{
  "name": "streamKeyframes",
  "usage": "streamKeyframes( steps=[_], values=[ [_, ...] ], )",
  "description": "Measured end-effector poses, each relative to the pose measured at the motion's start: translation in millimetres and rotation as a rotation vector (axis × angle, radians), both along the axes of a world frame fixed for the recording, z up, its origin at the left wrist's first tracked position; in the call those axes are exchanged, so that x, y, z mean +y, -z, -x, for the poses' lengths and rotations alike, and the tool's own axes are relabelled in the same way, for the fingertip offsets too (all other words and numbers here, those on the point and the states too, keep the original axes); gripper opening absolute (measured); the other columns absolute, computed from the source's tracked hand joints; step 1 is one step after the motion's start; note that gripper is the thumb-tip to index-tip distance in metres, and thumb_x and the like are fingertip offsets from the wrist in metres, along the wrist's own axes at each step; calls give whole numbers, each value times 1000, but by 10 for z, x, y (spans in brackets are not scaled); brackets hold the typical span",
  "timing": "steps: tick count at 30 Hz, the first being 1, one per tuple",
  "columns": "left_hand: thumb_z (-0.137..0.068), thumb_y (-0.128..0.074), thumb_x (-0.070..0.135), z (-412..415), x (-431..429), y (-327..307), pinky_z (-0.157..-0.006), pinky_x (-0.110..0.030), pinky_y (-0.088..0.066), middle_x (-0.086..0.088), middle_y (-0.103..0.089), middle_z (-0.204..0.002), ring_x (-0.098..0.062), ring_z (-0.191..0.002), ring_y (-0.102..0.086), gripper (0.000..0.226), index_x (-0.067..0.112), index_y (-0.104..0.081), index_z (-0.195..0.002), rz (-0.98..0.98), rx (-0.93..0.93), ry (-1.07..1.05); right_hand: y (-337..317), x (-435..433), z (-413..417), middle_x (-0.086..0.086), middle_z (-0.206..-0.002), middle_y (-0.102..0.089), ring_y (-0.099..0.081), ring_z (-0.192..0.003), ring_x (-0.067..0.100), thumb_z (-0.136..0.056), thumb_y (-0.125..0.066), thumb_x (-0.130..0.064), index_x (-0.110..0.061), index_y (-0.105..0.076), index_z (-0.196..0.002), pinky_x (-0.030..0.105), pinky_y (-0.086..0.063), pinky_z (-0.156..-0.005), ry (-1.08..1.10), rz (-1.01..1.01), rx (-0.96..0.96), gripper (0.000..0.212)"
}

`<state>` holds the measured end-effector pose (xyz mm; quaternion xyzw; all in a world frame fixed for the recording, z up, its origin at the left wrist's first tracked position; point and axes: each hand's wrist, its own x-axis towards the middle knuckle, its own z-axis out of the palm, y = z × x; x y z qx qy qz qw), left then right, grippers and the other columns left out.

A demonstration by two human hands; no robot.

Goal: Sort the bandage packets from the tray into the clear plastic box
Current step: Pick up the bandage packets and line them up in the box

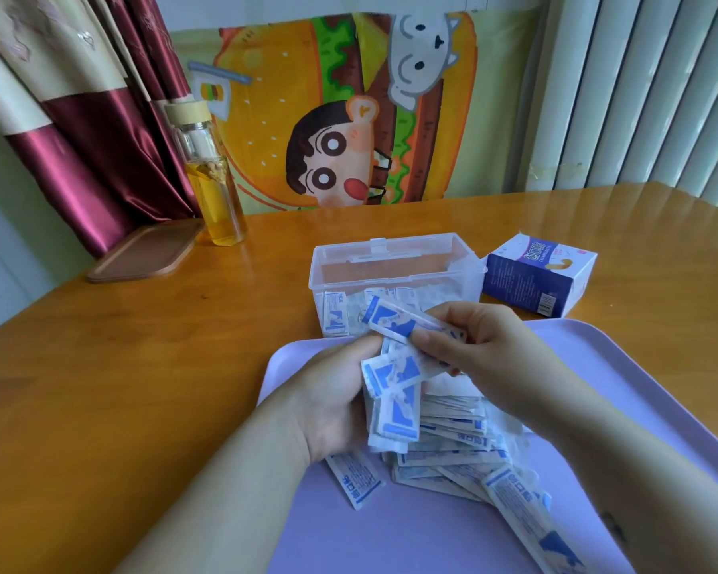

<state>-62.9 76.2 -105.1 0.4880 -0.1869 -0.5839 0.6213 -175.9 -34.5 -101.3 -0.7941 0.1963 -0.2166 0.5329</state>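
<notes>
Though far from finished, looks partly done: shows several bandage packets upright inside the clear plastic box, against its near wall. Leaves a big loose pile on the lilac tray, just in front of box. Holds a fanned bundle of packets in left grip, curled round it above tray; pinches topmost packet with right grip. Reads 创口贴 in blue on loose packets; cannot make out print on blue-and-white carton right of box, on wooden surface.
</notes>
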Motion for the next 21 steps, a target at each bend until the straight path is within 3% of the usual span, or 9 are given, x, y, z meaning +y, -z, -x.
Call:
streamKeyframes(
  steps=[2, 5, 10, 15, 18, 21],
  values=[
    [-96, -43, 32, 61, 2, -31, -57, -28, -54, -4, -70, -72, -16, -60, -65, 40, 14, -75, -81, -19, -23, 2, -4, 3, -8, -9, -63, -66, -51, -54, 0, -87, -63, -25, -18, -69, -80, 18, -41, -57, 75, 115, -8, 11],
    [-93, -39, 46, 35, 4, -7, -51, -28, -55, -6, -67, -67, -15, -52, -63, 56, 13, -77, -68, -49, 5, -16, 12, -11, -10, -18, -58, -64, -50, -48, -5, -86, -65, -25, -21, -71, -81, 9, -37, -50, 138, 169, -27, 8],
    [-95, -47, 37, 26, 11, -5, -48, -25, -54, -9, -62, -64, -15, -51, -60, 37, 6, -67, -92, -76, 65, -50, 15, -11, -19, -17, -59, -66, -52, -47, -7, -83, -69, -24, -26, -72, -87, 6, -37, -48, 188, 125, -76, 5],
    [-96, -47, 22, 39, 15, -15, -54, -29, -57, -10, -70, -78, -18, -60, -67, 27, 6, -68, -93, -39, 60, -63, 13, -25, -22, -17, -57, -66, -52, -47, -7, -83, -69, -21, -27, -71, -85, 7, -39, -48, 200, 35, -125, 6],
    [-96, -48, 24, -19, -28, 25, -40, -19, -47, -3, -58, -65, -10, -45, -50, 23, 5, -62, -98, -23, 123, -155, 38, -67, -23, -13, -55, -63, -44, -44, -2, -84, -67, -22, -23, -71, -81, 15, -36, -50, 281, -110, -209, 5],
    [-87, -55, 43, -67, -53, 61, -35, -13, -29, 4, -42, -62, -4, -40, -30, 35, 12, -56, -102, 38, 107, -204, 89, -111, -40, -7, -66, -61, -39, -56, 6, -85, -66, -27, -19, -74, -86, 21, -32, -55, 337, -329, -266, 11]
  ],
)
